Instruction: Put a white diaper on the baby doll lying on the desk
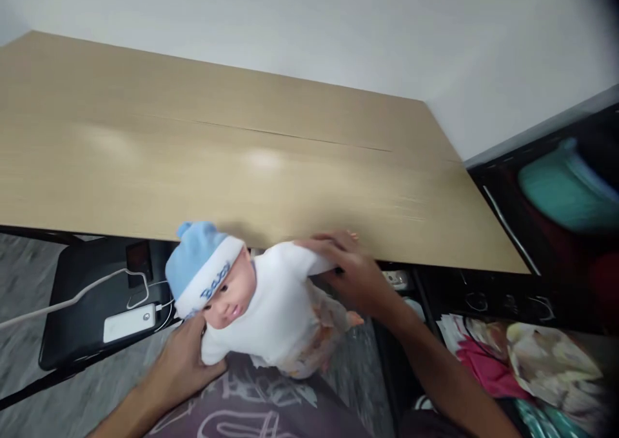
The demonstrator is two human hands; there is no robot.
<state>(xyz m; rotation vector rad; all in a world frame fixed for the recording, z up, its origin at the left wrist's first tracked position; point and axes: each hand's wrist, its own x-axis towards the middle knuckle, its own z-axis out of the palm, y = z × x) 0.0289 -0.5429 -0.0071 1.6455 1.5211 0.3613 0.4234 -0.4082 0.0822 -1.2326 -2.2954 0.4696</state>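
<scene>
A baby doll (275,296) in a white top lies tilted across my lap at the table's front edge. Its knit hat (200,264) is light blue with a white band and blue lettering. Around its lower body is something see-through with an orange pattern. My left hand (188,354) is closed on the doll's sleeve and arm just below its head. At the other side, my right hand (348,264) grips the doll's other sleeve, and tiny doll fingers show past it.
The wooden table (242,167) stretches ahead to a pale wall. On a black seat (82,302) at left lie a white power bank (129,322) and cables. Bagged items and cloth (488,360) sit on a lower shelf at right, with a teal object (565,186) above.
</scene>
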